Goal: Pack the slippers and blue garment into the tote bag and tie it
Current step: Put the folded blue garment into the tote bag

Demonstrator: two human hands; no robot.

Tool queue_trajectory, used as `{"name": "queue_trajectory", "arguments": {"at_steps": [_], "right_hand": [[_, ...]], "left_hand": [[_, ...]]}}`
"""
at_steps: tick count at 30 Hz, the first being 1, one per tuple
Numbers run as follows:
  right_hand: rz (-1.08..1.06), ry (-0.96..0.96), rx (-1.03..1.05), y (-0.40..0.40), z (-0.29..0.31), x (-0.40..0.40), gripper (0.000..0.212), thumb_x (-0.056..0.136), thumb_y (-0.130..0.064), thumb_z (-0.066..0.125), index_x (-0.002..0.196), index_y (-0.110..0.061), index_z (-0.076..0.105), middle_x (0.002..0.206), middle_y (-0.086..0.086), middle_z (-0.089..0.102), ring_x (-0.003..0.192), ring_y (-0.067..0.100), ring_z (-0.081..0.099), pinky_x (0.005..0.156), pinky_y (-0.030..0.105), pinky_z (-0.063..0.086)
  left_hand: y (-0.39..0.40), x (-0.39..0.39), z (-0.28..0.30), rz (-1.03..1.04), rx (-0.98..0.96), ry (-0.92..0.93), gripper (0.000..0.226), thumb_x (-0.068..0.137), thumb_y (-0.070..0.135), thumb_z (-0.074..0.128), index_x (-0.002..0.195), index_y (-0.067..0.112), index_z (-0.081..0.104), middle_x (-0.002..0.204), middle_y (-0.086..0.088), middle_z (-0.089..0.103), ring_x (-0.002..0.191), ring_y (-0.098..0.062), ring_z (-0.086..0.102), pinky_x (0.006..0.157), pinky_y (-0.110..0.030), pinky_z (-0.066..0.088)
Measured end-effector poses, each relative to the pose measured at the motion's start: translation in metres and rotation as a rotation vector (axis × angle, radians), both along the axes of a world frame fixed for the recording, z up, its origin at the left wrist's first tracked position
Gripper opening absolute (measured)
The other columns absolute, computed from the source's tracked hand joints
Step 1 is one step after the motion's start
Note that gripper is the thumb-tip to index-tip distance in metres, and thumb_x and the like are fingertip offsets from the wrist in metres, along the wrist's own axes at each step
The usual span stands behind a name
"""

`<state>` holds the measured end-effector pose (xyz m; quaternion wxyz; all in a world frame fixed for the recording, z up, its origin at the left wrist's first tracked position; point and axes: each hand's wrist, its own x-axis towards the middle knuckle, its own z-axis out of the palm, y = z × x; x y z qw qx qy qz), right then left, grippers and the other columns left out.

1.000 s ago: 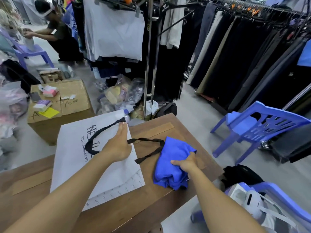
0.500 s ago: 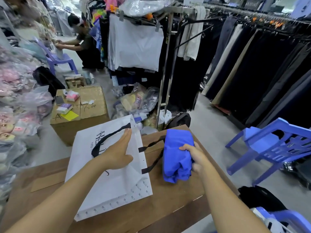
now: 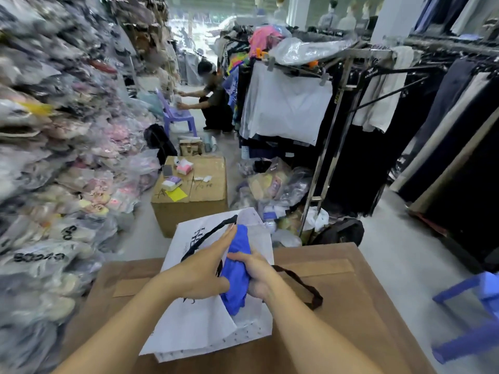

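A white tote bag (image 3: 194, 327) with black handles lies on the wooden table (image 3: 351, 319), its mouth held apart. My left hand (image 3: 201, 268) grips the bag's upper panel and lifts it. My right hand (image 3: 256, 273) holds the folded blue garment (image 3: 236, 282), which sits partly inside the bag's opening between the two panels. One black handle (image 3: 305, 287) trails over the table to the right of my right wrist. No slippers are visible on the table.
A cardboard box (image 3: 194, 195) with small packets stands on the floor beyond the table. Bagged slippers are piled along the left (image 3: 54, 171). Clothes racks (image 3: 337, 109) fill the right. A blue plastic chair (image 3: 475, 314) stands at right. A person (image 3: 213, 101) crouches far back.
My right hand has carried the blue garment from the table's right side leftward into the bag's opening. My left hand now lifts the bag's upper panel. The view has tilted up and left.
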<state>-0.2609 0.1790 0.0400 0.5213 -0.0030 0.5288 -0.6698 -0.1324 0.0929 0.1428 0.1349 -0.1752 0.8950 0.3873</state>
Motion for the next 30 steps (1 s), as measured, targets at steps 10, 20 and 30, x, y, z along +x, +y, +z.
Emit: {"name": "queue_trajectory", "arguments": {"at_steps": [10,20,30], "right_hand": [[0.558,0.872,0.265,-0.043,-0.030,0.025,0.087,0.077,-0.031,0.068,0.153,-0.027,0.026,0.143,-0.010,0.048,0.132,0.013,0.047,0.110,0.035,0.042],[0.009,0.979,0.729,0.043,-0.018,-0.055,0.035,0.086,-0.049,0.068,0.084,-0.017,0.053,0.087,-0.002,0.059,0.085,0.022,0.058,0.064,0.035,0.043],[0.334,0.616,0.635,0.077,-0.035,-0.028,0.016,0.093,-0.014,0.050,0.079,-0.012,0.057,0.058,0.004,0.054,0.039,0.011,0.040,0.041,0.020,0.027]], "left_hand": [[-0.009,0.011,0.002,0.097,0.109,0.078,0.102,0.086,0.012,0.061,0.151,0.041,-0.012,0.160,0.024,0.001,0.115,-0.015,0.060,0.050,-0.009,0.044],[0.001,-0.007,0.006,0.075,-0.049,0.000,0.097,0.089,0.017,0.057,0.153,0.032,-0.015,0.160,0.022,0.000,0.086,-0.013,0.058,0.062,-0.013,0.050],[-0.008,-0.002,-0.009,0.182,-0.076,0.128,0.087,0.090,0.009,0.045,0.154,0.032,-0.009,0.161,0.022,-0.002,0.125,-0.025,0.051,0.085,-0.027,0.045]]}}
